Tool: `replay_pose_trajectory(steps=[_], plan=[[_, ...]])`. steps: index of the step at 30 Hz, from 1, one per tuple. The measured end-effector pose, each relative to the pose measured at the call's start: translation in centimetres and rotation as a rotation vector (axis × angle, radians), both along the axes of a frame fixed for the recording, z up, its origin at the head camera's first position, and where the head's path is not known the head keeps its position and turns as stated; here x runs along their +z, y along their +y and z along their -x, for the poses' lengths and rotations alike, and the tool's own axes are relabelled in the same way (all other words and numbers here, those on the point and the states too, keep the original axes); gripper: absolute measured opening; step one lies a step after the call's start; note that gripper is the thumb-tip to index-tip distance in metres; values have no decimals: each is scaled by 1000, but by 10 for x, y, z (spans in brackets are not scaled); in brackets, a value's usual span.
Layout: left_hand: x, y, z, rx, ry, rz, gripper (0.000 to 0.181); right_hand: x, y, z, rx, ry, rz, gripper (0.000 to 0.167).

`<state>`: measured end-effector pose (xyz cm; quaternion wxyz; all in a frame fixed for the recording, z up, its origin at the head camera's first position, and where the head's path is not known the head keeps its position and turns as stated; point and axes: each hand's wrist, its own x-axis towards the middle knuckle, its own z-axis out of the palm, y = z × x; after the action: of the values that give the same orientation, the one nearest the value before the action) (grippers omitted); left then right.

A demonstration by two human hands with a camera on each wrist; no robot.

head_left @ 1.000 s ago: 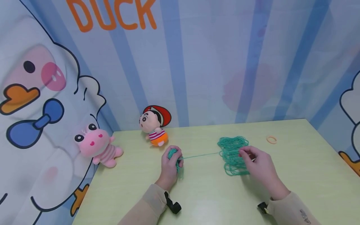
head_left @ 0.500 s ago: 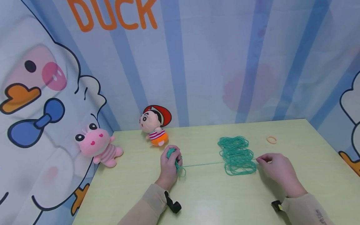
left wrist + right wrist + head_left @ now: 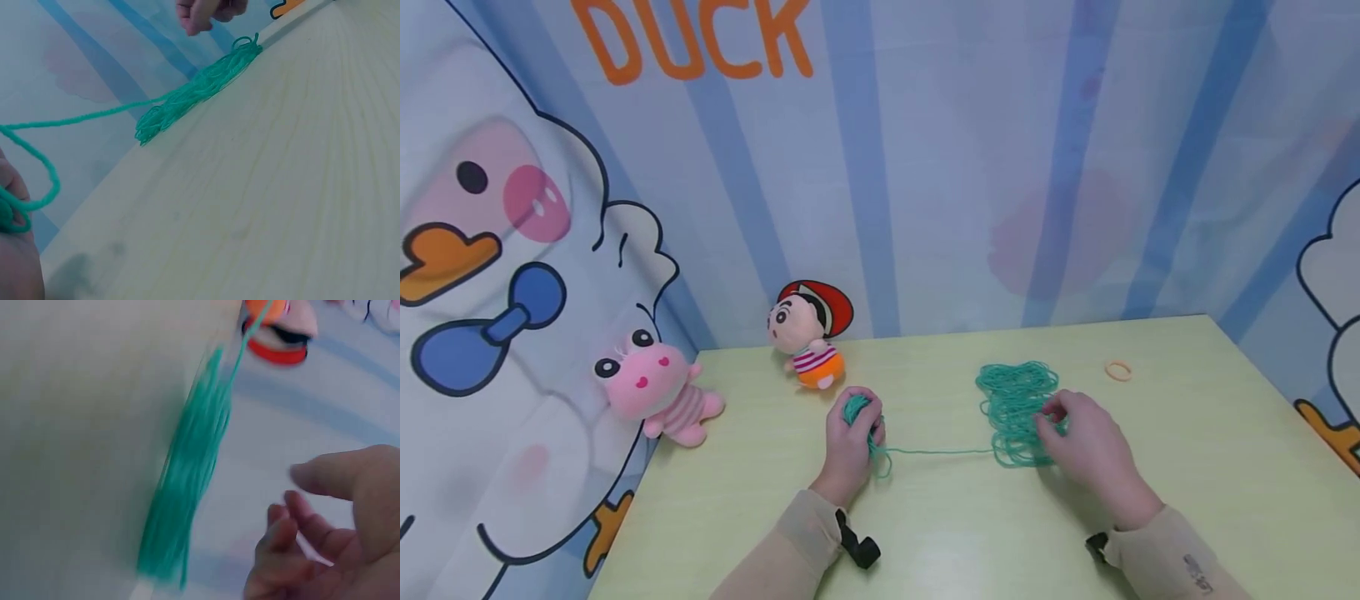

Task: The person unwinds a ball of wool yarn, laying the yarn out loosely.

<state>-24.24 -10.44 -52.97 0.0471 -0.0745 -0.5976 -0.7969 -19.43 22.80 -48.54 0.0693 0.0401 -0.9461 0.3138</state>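
Note:
In the head view my left hand point(image 3: 847, 442) grips a small wad of green yarn point(image 3: 855, 407), fingers curled round it. From this wad a single strand point(image 3: 936, 452) runs right to a wide heap of looped green yarn point(image 3: 1017, 408) on the table. My right hand point(image 3: 1093, 442) is over the heap's right side, hiding part of it. The right wrist view shows this hand's thumb point(image 3: 331, 476) apart from its loosely bent fingers, with nothing visible between them. Seen from the left wrist, the right hand point(image 3: 209, 12) hovers above the heap point(image 3: 200, 87).
Beyond my left hand a plush doll point(image 3: 808, 350) with a red cap leans near the backdrop. A pink plush toy point(image 3: 658, 387) lies at the table's left edge. An orange ring point(image 3: 1118, 371) lies right of the yarn heap. The pale table point(image 3: 947, 533) spreads in front.
My right hand went right past the heap, pinching a strand, then came back left over it with thumb and fingers parted. The strand to my left hand now lies nearer me.

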Motion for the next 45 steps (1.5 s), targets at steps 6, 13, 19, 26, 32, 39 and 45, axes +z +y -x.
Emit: replay_pose_trajectory(steps=[6, 13, 19, 26, 32, 39, 45], plan=[[-4, -2, -1, -18, -20, -24, 6, 0, -75, -7, 289, -35, 176, 34], [-3, -1, -1, -40, -25, -42, 10, -4, -133, -6, 450, -116, 153, 33], [0, 2, -2, -35, -20, -18, 6, -3, -140, -6, 408, -62, 116, 17], [-1, 0, 0, -30, -18, 24, 7, 8, -113, -8, 275, -7, 201, 16], [-1, 1, 1, -22, -8, -10, 4, 12, -75, -6, 172, 100, 237, 15], [0, 0, 1, -9, -20, -38, 3, 15, -27, -9, 65, 103, 212, 21], [-1, -2, 3, 3, -34, -36, 4, 11, 7, -10, -1, 31, 137, 30]])
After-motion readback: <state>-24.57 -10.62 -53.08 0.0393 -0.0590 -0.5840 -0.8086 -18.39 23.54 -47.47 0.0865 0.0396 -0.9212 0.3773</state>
